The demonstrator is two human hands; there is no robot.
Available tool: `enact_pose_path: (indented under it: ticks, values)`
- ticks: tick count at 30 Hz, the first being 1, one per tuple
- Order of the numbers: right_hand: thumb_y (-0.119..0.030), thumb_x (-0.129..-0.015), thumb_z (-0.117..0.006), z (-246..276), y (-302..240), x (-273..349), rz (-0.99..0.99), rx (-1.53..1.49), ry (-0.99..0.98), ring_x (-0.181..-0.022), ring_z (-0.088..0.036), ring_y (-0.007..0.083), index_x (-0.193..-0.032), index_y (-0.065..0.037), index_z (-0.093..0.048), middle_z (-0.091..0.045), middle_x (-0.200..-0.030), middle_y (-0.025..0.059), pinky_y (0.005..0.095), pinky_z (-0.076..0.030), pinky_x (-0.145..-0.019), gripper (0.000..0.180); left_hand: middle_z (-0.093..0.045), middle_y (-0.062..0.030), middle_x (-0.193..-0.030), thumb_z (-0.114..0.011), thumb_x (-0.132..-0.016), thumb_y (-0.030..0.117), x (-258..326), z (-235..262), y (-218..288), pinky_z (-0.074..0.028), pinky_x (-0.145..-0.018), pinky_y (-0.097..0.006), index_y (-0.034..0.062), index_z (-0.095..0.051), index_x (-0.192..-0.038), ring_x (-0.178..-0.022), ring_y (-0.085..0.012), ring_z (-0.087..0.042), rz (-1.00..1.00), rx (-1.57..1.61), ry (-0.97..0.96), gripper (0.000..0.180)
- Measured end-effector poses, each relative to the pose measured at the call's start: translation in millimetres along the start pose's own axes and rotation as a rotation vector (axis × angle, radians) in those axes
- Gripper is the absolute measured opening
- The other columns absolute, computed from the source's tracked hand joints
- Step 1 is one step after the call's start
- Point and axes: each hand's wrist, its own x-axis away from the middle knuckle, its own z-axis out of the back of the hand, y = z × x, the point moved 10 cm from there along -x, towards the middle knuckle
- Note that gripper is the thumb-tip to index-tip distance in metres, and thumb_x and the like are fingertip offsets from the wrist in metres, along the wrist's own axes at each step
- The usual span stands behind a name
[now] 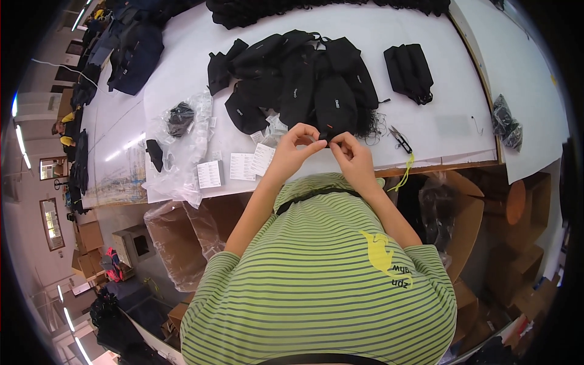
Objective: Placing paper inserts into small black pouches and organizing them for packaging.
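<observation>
Close together at the table's near edge, both my hands pinch a small black piece (pixel 326 137), perhaps a strap end or tab of a pouch. My left hand (pixel 297 153) has thumb and forefinger closed on its left side. The fingertips of my right hand (pixel 354 159) are closed on its right side. Just beyond them lies a black fabric pouch (pixel 336 103), part of a heap of black pouches (pixel 286 67). Whether the pinched piece is joined to that pouch, I cannot tell. Beside my left wrist rest stacks of white printed labels (pixel 242 166).
Thread snips (pixel 400 141) with a yellow cord lie right of my hands. Left are crumpled clear plastic bags (pixel 182 152). Another black pouch bundle (pixel 408 72) sits at the right, and a bagged black item (pixel 507 123) farther right. Cardboard boxes (pixel 176 243) stand below the table edge.
</observation>
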Motion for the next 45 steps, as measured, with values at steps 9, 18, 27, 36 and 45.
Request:
enact_pose_path:
  ticks: [9, 18, 27, 36, 45]
  values:
    - [-0.009, -0.084, -0.062, 11.5, -20.2, 2.4, 0.090, -0.041, 0.056, -0.048, -0.032, 0.0047, -0.083, -0.004, -0.059, -0.036, -0.052, -0.0017, 0.0238, -0.025, -0.045, 0.007, -0.063, 0.0014, -0.076, -0.067, -0.082, 0.012, 11.1, -9.7, -9.1, -0.041, -0.056, -0.018, 0.0017, -0.066, -0.107, -0.066, -0.0038, -0.053, 0.369, 0.288, -0.039, 0.027]
    - [-0.009, -0.081, -0.067, 1.8, -24.4, 0.5, 0.043, -0.172, -0.119, -0.049, -0.034, 0.0015, -0.085, -0.003, -0.065, -0.045, -0.054, -0.0047, 0.0208, -0.025, -0.045, 0.008, -0.063, 0.0001, -0.073, -0.067, -0.080, 0.007, 29.1, 1.3, -0.1, -0.039, -0.047, -0.018, 0.0036, -0.066, -0.107, -0.053, -0.0016, -0.047, 0.350, 0.043, -0.024, 0.027]
    - [-0.010, -0.081, -0.067, -8.1, -26.0, 1.3, -0.007, -0.215, -0.220, -0.051, -0.036, 0.0012, -0.086, -0.002, -0.063, -0.048, -0.055, -0.0037, 0.0198, -0.027, -0.048, 0.010, -0.058, 0.0021, -0.080, -0.068, -0.079, 0.009, 33.4, 13.2, 35.8, -0.035, -0.057, -0.021, 0.0030, -0.062, -0.084, -0.057, -0.0048, -0.040, 0.067, -0.204, 0.105, 0.010]
    - [-0.011, -0.082, -0.066, 0.5, -72.6, 3.6, 0.096, -0.115, -0.220, -0.049, -0.033, 0.0035, -0.086, -0.004, -0.062, -0.040, -0.053, -0.0055, 0.0208, -0.026, -0.046, 0.009, -0.058, -0.0016, -0.085, -0.064, -0.084, 0.008, 47.9, 4.9, 51.9, -0.039, -0.069, -0.019, 0.0013, -0.058, -0.086, -0.076, -0.0060, -0.050, 0.276, 0.291, -0.007, 0.010]
    - [-0.010, -0.083, -0.065, -1.7, -60.9, 5.9, 0.012, -0.210, -0.092, -0.048, -0.032, 0.0021, -0.083, -0.001, -0.063, -0.041, -0.050, -0.0032, 0.0215, -0.025, -0.044, 0.009, -0.057, -0.0010, -0.084, -0.064, -0.085, 0.009, 44.3, 49.6, 37.6, -0.037, -0.065, -0.018, 0.0016, -0.055, -0.092, -0.071, -0.0049, -0.049, 0.064, 0.252, 0.436, 0.014]
